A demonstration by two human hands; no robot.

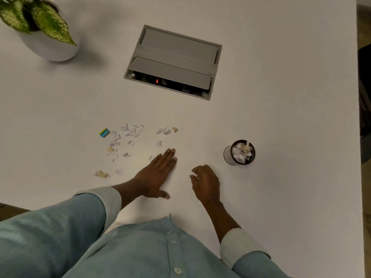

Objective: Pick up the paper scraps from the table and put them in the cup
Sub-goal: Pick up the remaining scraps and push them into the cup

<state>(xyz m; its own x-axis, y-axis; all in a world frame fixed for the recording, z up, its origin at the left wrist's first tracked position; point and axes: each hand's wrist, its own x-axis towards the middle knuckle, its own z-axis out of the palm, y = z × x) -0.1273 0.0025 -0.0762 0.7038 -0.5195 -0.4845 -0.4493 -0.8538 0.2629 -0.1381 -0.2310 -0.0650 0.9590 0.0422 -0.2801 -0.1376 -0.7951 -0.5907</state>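
While the left hand lies flat on the table, fingers straight and together, the right hand sits just beside it with fingers curled under; whether they pinch anything is unclear. Paper scraps lie scattered beyond and left of the left hand. The cup, heaped with scraps, stands right of both.
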